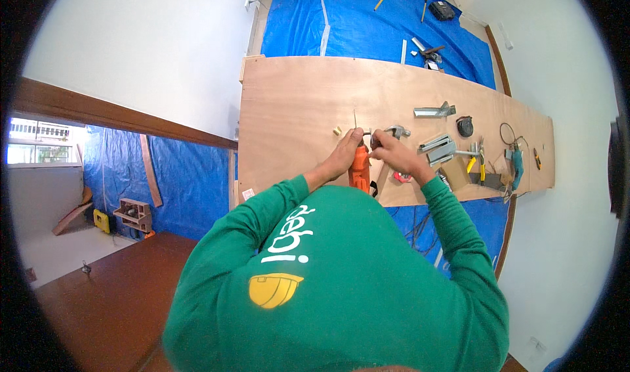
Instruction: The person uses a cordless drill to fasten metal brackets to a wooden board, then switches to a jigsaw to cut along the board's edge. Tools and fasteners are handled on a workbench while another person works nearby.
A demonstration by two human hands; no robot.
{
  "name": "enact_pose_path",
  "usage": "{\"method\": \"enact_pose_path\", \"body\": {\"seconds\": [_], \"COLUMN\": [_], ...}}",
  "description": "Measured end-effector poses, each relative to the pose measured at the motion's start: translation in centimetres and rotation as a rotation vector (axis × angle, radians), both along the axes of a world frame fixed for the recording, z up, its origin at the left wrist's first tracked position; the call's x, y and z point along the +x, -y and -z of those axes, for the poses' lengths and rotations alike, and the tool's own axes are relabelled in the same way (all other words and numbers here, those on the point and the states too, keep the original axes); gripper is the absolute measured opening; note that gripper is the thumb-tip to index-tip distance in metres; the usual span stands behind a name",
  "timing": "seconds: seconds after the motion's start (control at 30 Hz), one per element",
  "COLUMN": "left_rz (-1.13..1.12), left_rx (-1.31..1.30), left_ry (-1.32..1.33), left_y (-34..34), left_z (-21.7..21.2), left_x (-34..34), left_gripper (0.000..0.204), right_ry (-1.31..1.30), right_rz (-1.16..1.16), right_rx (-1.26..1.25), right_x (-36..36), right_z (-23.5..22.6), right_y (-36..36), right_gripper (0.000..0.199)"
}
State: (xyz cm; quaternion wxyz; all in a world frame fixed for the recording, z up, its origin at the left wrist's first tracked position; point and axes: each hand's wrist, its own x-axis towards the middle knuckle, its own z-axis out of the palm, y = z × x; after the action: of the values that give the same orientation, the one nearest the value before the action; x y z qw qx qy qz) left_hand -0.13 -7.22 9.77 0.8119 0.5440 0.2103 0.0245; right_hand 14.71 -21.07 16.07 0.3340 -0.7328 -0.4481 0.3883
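Observation:
An orange power drill (359,170) stands against my chest at the near edge of the plywood workbench (295,103), its thin bit (355,117) pointing away from me. My left hand (344,154) is closed around the front end of the drill, covering most of the chuck. Beside it, my right hand (399,155) is closed on a small dark piece at the chuck's right side; it looks like a chuck key, though the fingers partly hide it. A hammer (398,131) lies just beyond my right hand. The small brass-coloured piece (337,131) rests left of the bit.
Rightward on the bench lie metal brackets (438,149), a black tape measure (464,126), yellow-handled pliers (482,165) and a teal power tool (517,168). A blue tarp (367,17) covers the floor beyond. White walls flank the bench; a brown surface (118,286) stands at left.

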Motion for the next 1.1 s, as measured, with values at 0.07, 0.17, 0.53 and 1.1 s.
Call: {"method": "enact_pose_path", "body": {"seconds": [0.07, 0.17, 0.53, 1.1], "left_rz": [0.031, 0.121, 0.256, 0.338], "left_rx": [0.024, 0.187, -0.011, -0.363], "left_ry": [0.035, 0.077, 0.115, 0.179], "left_y": [0.0, 0.2, -0.2, -1.3], "left_z": [0.1, -0.2, 0.0, -1.0], "left_x": [0.3, 0.8, 0.4, -2.8], "left_gripper": [0.052, 0.058, 0.061, 0.049], "right_ry": [-0.559, -0.881, -0.271, -0.513], "right_rz": [0.226, 0.342, 0.29, 0.629], "right_rx": [-0.116, -0.253, -0.008, -0.055], "right_x": [0.3, 0.9, -1.6, -4.8], "right_z": [-0.6, -1.1, -0.3, -3.8], "right_y": [0.5, 0.7, 1.7, 2.0], "right_gripper": [0.042, 0.051, 0.051, 0.046]}}
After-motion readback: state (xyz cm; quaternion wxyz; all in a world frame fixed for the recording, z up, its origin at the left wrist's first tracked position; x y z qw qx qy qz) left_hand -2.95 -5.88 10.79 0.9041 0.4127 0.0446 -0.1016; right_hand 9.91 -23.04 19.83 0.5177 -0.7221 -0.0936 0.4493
